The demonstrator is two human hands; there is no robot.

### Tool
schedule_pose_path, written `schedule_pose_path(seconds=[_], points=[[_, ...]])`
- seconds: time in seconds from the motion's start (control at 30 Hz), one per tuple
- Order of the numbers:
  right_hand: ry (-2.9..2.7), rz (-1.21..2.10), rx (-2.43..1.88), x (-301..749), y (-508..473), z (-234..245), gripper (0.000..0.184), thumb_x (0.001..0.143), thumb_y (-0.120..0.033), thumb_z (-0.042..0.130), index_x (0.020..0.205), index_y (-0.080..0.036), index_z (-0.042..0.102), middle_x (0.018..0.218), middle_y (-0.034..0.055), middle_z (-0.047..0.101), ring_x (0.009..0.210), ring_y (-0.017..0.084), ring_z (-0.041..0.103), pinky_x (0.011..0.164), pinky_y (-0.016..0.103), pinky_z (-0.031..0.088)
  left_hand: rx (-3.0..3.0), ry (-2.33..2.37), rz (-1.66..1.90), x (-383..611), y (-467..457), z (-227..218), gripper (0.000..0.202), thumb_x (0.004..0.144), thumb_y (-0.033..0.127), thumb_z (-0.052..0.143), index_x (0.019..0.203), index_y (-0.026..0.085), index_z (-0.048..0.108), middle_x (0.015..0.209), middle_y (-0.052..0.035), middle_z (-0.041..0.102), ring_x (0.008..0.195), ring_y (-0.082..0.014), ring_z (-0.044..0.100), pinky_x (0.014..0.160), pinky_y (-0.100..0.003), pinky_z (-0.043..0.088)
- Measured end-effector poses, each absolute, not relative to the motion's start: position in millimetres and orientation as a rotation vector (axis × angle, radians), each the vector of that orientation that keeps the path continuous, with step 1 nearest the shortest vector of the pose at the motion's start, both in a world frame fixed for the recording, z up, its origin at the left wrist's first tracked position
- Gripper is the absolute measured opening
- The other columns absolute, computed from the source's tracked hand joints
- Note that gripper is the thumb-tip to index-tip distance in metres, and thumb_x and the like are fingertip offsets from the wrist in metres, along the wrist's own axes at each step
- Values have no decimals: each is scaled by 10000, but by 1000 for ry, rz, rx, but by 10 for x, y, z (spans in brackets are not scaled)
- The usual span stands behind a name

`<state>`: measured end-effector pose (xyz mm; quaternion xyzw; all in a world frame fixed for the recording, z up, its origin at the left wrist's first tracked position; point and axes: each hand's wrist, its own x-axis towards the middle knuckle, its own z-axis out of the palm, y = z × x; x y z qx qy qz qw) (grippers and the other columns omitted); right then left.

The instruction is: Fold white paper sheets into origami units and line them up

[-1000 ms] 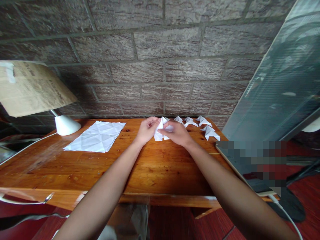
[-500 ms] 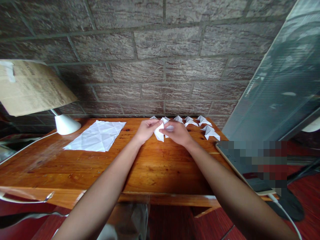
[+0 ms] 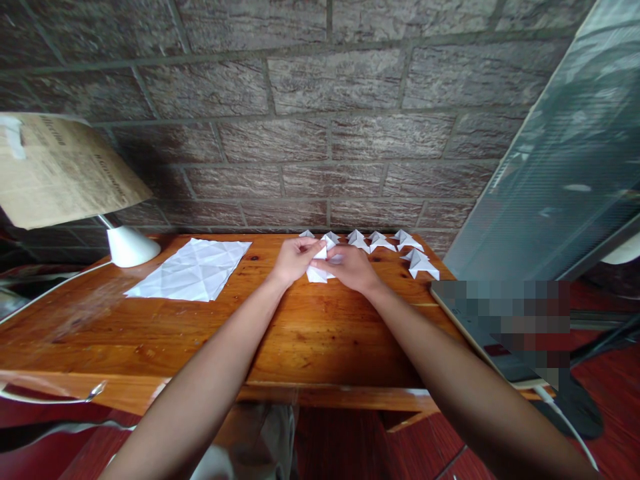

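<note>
A small white folded paper piece (image 3: 320, 274) is pinched between my two hands over the far middle of the wooden table. My left hand (image 3: 296, 259) grips its left and upper part with thumb and fingers. From the other side my right hand (image 3: 353, 267) presses its thumb across the front of the paper, and its fingers curl behind. Part of the paper is hidden by the thumbs. Beyond my hands and to the right stand several similar folded paper pieces (image 3: 381, 241), lined up near the wall. One more folded piece (image 3: 420, 263) sits closer, at the right.
Creased white paper sheets (image 3: 193, 270) lie on the left of the table (image 3: 320, 340). A lamp (image 3: 131, 247) with a paper-covered shade stands at the far left. A tablet-like device (image 3: 475, 327) with a white cable lies at the right edge. A brick wall (image 3: 330, 140) rises behind.
My right thumb has shifted lower across the front of the folded paper, whose visible lower part now looks wider. My left hand keeps its grip. The view has moved very slightly.
</note>
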<state>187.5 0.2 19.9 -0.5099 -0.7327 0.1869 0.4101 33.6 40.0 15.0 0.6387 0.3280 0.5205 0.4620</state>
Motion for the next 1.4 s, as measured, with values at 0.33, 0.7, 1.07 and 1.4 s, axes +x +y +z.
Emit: schedule_pose_path(seconds=[0.33, 0.7, 1.07, 1.4], points=[[-1858, 601, -1190, 1911, 73, 150, 491, 761, -633, 629, 618, -163, 656, 639, -1, 572, 645, 133, 492, 626, 253, 344, 1523, 806, 1273, 334, 390, 157, 405, 617, 526, 801, 708, 136, 747, 660, -17, 696, 564, -107, 530, 533, -234, 385], [-1875, 731, -1243, 1915, 44, 177, 544, 745, -672, 599, 580, -154, 614, 557, -30, 472, 545, 97, 388, 532, 247, 277, 1519, 826, 1282, 325, 411, 129, 439, 598, 548, 803, 714, 128, 744, 668, -23, 702, 560, -112, 532, 530, -238, 386], [-1822, 616, -1219, 1869, 47, 152, 475, 737, -629, 648, 719, -158, 706, 706, 12, 646, 658, 138, 534, 639, 251, 386, 1592, 783, 1187, 276, 390, 181, 486, 661, 617, 741, 692, 134, 698, 603, 4, 617, 529, -92, 473, 502, -225, 348], [-1900, 717, -1190, 1902, 51, 169, 462, 757, -589, 625, 634, -145, 648, 606, -15, 547, 575, 103, 437, 558, 251, 315, 1562, 710, 928, 134, 486, 141, 410, 628, 519, 811, 701, 123, 733, 610, -17, 648, 530, -108, 505, 521, -238, 345]])
